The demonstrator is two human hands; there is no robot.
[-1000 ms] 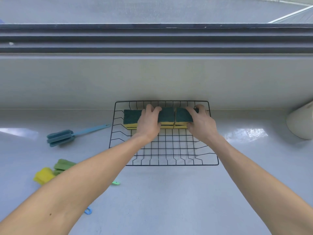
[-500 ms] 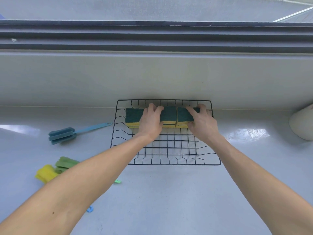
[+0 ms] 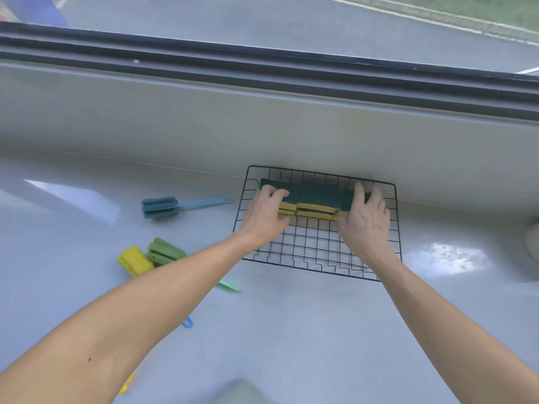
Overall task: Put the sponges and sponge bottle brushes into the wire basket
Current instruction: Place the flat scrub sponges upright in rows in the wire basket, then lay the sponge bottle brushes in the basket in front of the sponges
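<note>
A black wire basket (image 3: 318,252) stands against the back wall. A row of green-topped yellow sponges (image 3: 318,199) lies stacked along its far side. My left hand (image 3: 264,214) presses on the row's left end and my right hand (image 3: 364,220) on its right end, fingers curled over the sponges. Left of the basket lies a blue sponge bottle brush (image 3: 163,207). Nearer me a green sponge brush (image 3: 166,252) and a yellow sponge brush (image 3: 134,260) lie side by side, their handles partly hidden under my left forearm.
The grey counter (image 3: 291,330) runs to a low wall and window sill behind the basket. A pale rounded object (image 3: 532,237) sits at the right edge. A small blue loop (image 3: 188,322) shows beside my left forearm.
My hands have slid apart toward the two ends of the sponge row, baring the middle sponges. The camera has turned, so the basket now sits right of centre.
</note>
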